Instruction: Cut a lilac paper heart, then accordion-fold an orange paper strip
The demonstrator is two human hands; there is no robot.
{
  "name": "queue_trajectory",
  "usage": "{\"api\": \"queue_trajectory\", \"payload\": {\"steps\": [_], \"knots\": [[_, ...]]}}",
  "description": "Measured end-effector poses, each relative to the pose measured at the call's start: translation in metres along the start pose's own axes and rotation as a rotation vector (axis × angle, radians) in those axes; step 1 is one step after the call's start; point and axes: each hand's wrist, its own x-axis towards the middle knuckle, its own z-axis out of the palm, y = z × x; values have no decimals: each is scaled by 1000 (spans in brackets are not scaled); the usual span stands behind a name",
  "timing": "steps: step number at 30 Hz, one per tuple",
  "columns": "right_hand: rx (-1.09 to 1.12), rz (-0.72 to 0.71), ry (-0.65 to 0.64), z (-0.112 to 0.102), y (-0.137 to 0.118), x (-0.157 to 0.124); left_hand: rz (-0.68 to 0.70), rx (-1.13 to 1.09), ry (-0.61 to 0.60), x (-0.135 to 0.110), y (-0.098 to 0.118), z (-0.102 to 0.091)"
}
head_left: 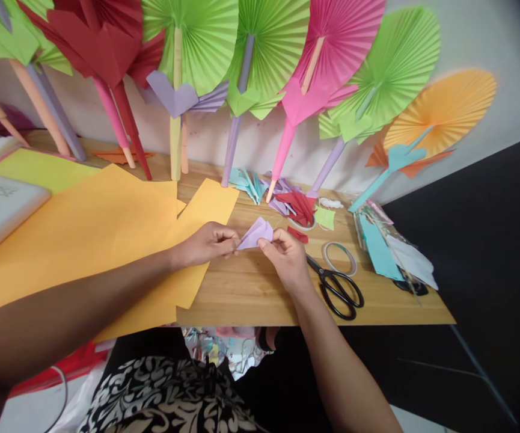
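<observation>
A small piece of folded lilac paper (256,233) is held between my two hands above the wooden table (246,282). My left hand (214,242) pinches its left tip, fingers closed. On the other side, my right hand (285,255) grips the right edge between thumb and fingers. Black-handled scissors (338,288) lie just right of my right hand, their blades partly hidden by it. Beyond the scissors is a roll of tape (339,258). Large orange paper sheets (128,222) spread under and beside my left forearm.
Pleated paper fans on rolled paper sticks lean on the wall, among them a green fan (271,42) and an orange fan (444,114). Folded red paper (302,207) and blue paper pieces (250,185) lie behind my hands. A pale box-like object (7,207) rests at left.
</observation>
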Motion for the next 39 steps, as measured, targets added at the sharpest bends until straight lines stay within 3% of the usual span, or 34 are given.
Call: {"api": "queue_trajectory", "payload": {"steps": [6,16,25,39], "knots": [[78,51,-60,-1,-1,1,20,12,18,0,0,0],[94,41,33,5,-5,0,-7,-19,-13,1,0,1],[84,7,45,4,-3,0,-2,4,66,0,5,3],[59,4,65,4,-2,0,-14,-37,94,2,4,6]]}}
